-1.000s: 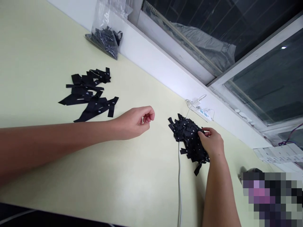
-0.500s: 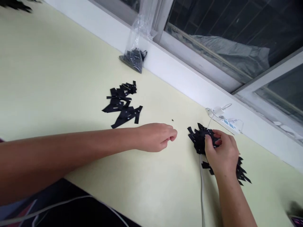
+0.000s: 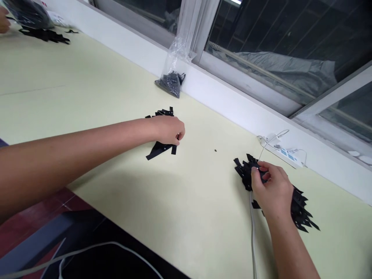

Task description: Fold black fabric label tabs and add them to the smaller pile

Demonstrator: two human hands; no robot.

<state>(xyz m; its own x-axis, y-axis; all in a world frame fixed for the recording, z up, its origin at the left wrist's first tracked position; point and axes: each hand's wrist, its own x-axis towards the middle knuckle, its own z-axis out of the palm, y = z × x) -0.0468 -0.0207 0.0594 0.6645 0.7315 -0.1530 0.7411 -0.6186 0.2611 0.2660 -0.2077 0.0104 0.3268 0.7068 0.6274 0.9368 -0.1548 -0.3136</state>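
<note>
My left hand (image 3: 168, 130) is over a loose pile of flat black fabric-like strips (image 3: 159, 150) in the middle of the table, covering much of it. Its fingers are curled together at the pile's right side, and what they pinch, if anything, is hidden. A thick bunch of similar black strips (image 3: 245, 170) is gripped between the thumb and fingers of my right hand (image 3: 273, 188). Below and behind that hand lies another heap of black strips (image 3: 302, 211), partly covered by the wrist.
A clear plastic bag (image 3: 171, 79) with black pieces stands against the white ledge. A power strip (image 3: 283, 153) with cables lies at the wall, and a white cable (image 3: 252, 232) runs past the bunch. Another person's hand (image 3: 3, 21) shows at far left near black strips (image 3: 46, 35).
My left hand has moved left and away from me, from bare table onto the middle pile. My right hand keeps hold of its bunch. The view has shifted slightly, bringing another person's hand in.
</note>
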